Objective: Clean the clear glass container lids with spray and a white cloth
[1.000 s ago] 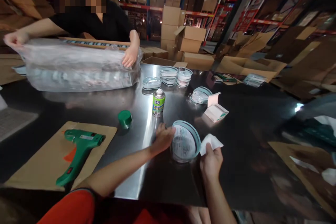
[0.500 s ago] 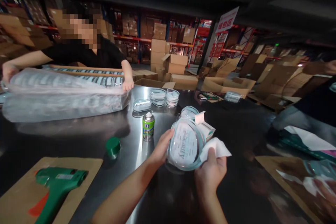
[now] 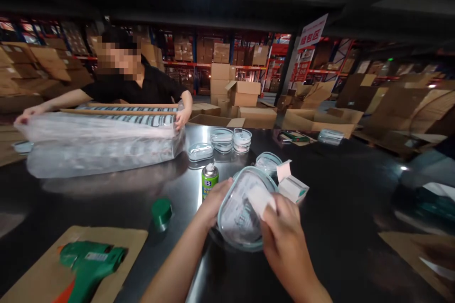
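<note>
My left hand [image 3: 217, 201] grips the left rim of a clear food container [image 3: 234, 215] with a pale teal edge, tilted up above the table. Printed paper shows through its clear face. In my right hand [image 3: 284, 227] a white wipe [image 3: 262, 201] is pinched, and it lies against the container's face. Right behind stand another clear container [image 3: 268, 163] and a small white carton [image 3: 293, 188] with its flap up. A green spray can [image 3: 209, 181] is just beyond my left hand, its lower part hidden. The green cap [image 3: 161, 213] lies to the left.
A green glue gun [image 3: 88, 260] lies on cardboard [image 3: 133, 239] at the front left. Several containers [image 3: 222, 139] stand farther back. Across the table [image 3: 341, 189], a person [image 3: 138, 90] holds plastic film [image 3: 103, 151] around a large pack. Open cartons [image 3: 316, 120] stand behind.
The wipe has moved from the container's right edge onto its face with my right hand. The container is tilted differently. The whole view has shifted, and the co-worker's hands on the right are gone from sight.
</note>
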Available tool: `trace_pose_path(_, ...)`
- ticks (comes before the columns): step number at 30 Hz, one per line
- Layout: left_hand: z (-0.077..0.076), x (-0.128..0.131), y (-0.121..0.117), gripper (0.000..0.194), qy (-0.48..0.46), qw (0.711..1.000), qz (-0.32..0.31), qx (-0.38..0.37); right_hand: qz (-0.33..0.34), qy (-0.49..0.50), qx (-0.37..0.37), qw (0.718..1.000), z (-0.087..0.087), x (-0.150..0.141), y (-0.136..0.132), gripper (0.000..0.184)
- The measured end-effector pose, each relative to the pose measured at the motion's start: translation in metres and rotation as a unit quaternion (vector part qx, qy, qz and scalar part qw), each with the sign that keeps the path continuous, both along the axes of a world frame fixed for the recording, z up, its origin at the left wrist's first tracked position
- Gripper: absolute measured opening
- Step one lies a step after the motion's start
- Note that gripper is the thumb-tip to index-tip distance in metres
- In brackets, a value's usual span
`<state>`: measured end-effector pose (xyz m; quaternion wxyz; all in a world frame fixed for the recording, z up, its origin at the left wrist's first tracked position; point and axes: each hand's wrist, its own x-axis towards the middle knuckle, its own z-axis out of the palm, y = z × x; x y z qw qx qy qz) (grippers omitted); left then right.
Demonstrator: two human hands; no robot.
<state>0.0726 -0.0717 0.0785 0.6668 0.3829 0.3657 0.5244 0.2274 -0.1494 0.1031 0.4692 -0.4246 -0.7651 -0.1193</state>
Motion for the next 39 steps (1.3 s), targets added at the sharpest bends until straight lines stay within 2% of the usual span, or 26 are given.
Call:
trace_pose_path(2, 0.000, -0.002, 0.000, 0.046, 0.001, 1.000, -0.010, 0.024, -0.023, -0.102, 0.042, 0.994, 0.011, -0.010, 0.005, 0.030)
trace_pose_path(4, -0.001, -0.004, 0.000, 0.045, 0.003, 0.999, -0.010, 0.041, -0.032, -0.141, 0.077, 0.986, 0.012, -0.019, 0.010, 0.032)
trace_pose_path(9, -0.005, -0.008, 0.004, 0.046, 0.021, 0.998, 0.007, 0.057, 0.014, -0.165, 0.103, 0.981, -0.011, -0.023, 0.009, 0.035)
trace_pose_path(11, -0.006, -0.006, 0.005, 0.046, 0.029, 0.998, 0.013, 0.062, 0.037, -0.165, 0.103, 0.980, -0.016, -0.018, 0.009, 0.034)
trace_pose_path(13, -0.007, -0.004, 0.005, 0.046, 0.035, 0.997, 0.014, 0.065, 0.037, -0.154, 0.091, 0.983, -0.014, -0.011, 0.012, 0.033)
trace_pose_path(16, -0.007, 0.000, 0.003, 0.047, 0.039, 0.997, 0.009, 0.069, -0.006, -0.144, 0.087, 0.986, -0.004, -0.006, 0.019, 0.035)
trace_pose_path(18, -0.006, -0.001, 0.002, 0.047, 0.043, 0.996, 0.009, 0.073, -0.012, -0.148, 0.086, 0.985, 0.000, -0.010, 0.019, 0.036)
trace_pose_path(22, -0.004, -0.004, 0.003, 0.044, 0.057, 0.995, 0.017, 0.085, 0.074, -0.154, 0.078, 0.982, -0.005, -0.023, 0.009, 0.029)
trace_pose_path(24, -0.004, -0.005, 0.004, 0.042, 0.061, 0.994, 0.016, 0.087, 0.092, -0.155, 0.083, 0.980, -0.006, -0.023, 0.009, 0.027)
trace_pose_path(29, -0.007, -0.003, 0.002, 0.041, 0.055, 0.995, -0.011, 0.080, 0.025, -0.145, 0.085, 0.985, 0.002, -0.012, 0.020, 0.032)
trace_pose_path(34, -0.007, -0.005, 0.004, 0.046, 0.057, 0.995, -0.004, 0.087, 0.104, -0.164, 0.051, 0.980, -0.006, -0.014, 0.010, 0.026)
trace_pose_path(39, -0.010, -0.001, 0.004, 0.045, 0.060, 0.994, -0.007, 0.090, 0.023, -0.146, 0.085, 0.985, -0.003, -0.007, 0.013, 0.027)
